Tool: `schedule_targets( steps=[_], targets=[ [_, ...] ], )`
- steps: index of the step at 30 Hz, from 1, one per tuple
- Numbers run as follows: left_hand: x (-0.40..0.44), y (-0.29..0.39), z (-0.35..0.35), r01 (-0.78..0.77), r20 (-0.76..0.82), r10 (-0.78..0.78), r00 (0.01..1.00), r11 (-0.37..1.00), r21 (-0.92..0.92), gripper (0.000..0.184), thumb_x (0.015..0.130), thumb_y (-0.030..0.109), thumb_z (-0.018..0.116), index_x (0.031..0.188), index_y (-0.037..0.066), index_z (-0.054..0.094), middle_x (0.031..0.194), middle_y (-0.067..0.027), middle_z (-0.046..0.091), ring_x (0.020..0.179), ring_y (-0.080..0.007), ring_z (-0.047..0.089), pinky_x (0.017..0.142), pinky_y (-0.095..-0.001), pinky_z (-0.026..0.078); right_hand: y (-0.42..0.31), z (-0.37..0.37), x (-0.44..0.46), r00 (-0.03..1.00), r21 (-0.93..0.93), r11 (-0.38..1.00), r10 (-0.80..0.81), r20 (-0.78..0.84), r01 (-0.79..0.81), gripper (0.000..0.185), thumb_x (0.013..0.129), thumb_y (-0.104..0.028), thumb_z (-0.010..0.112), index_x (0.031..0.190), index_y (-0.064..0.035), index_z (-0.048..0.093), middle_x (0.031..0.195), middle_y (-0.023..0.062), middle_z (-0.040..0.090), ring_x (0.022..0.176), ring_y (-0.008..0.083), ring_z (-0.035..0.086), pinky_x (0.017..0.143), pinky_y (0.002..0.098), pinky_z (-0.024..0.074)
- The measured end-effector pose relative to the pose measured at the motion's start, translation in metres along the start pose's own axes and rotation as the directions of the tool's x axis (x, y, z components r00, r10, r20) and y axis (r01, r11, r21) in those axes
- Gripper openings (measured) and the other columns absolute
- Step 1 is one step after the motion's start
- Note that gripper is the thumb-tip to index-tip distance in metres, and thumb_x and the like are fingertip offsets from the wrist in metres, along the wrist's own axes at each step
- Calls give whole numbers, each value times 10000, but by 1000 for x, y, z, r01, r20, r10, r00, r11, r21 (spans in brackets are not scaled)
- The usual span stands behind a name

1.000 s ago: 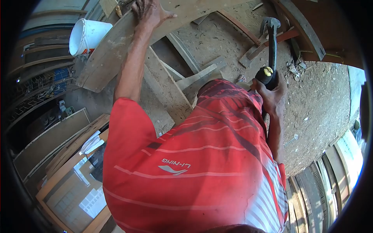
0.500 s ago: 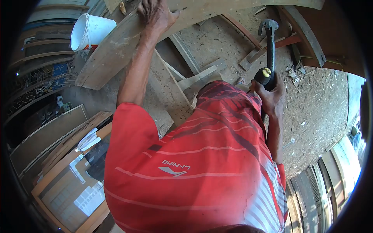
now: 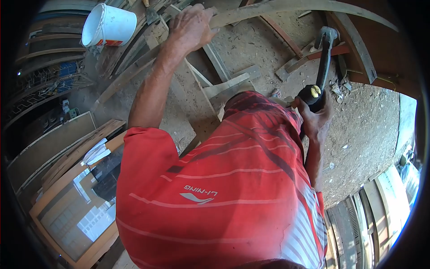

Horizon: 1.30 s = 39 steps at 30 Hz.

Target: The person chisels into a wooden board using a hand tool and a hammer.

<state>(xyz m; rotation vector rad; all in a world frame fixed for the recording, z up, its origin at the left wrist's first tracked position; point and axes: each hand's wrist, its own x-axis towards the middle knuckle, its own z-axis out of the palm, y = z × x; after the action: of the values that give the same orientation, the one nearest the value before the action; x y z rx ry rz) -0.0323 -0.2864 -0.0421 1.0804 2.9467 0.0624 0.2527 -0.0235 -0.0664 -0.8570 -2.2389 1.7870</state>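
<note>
At the top, my left hand is closed over the edge of a long wooden plank. The plank is turned nearly edge-on and runs from the left, under my hand, to the upper right. My right hand is wrapped round a claw hammer, its metal head pointing up and away from me. A dark, round-ended piece with a yellow centre sticks out at the same hand; I cannot tell whether it is a separate tool. My red shirt fills the lower middle.
A white bucket stands at upper left. Loose boards and wood scraps lie on the dirt floor. A brown panel is at upper right. A framed panel leans at lower left; stacked planks lie at lower right.
The plank under my left hand has turned from showing its broad face to nearly edge-on. My left hand has shifted right and slightly down. The hammer has moved a little right.
</note>
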Motion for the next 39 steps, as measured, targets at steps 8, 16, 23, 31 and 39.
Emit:
schedule_targets(
  steps=[8,16,23,31,39],
  targets=[
    [-77,74,73,8,-108,-15,994,998,-68,724,687,90,858,1344,67,554,1196,-138,515,1069,-346,563,872,-474,488,-2,-6,-2,999,-52,998,-22,-46,19,449,760,-173,882,1093,-41,612,924,26,660,827,110,641,764,286,531],
    [-97,90,122,38,-238,-91,967,975,-219,712,754,219,835,1369,52,518,1206,-147,538,1043,-345,577,867,-477,477,-1,2,8,998,-150,989,5,58,4,445,730,-201,904,1046,-49,631,916,31,669,810,113,636,759,296,527],
    [-108,155,50,-126,-128,18,992,364,-923,641,890,357,806,1357,14,530,1245,-186,602,1140,-331,646,955,-425,553,8,33,13,986,-255,967,17,166,26,484,744,-228,904,1083,-28,623,940,72,661,825,170,645,770,324,532],
    [-96,165,76,79,77,30,997,-68,-995,531,973,287,736,1364,-2,520,1193,-146,647,1042,-233,707,940,-360,566,12,42,18,975,-317,944,-27,220,97,558,777,-274,916,1169,-23,608,978,66,698,881,158,685,804,318,558],
    [-96,107,71,46,121,-233,965,-304,-952,507,1006,351,689,1324,14,485,1163,-112,648,1103,-217,660,978,-384,554,-19,52,20,980,-342,939,50,194,20,349,778,-173,910,958,-58,634,837,9,627,742,101,576,689,280,489]
  ],
)
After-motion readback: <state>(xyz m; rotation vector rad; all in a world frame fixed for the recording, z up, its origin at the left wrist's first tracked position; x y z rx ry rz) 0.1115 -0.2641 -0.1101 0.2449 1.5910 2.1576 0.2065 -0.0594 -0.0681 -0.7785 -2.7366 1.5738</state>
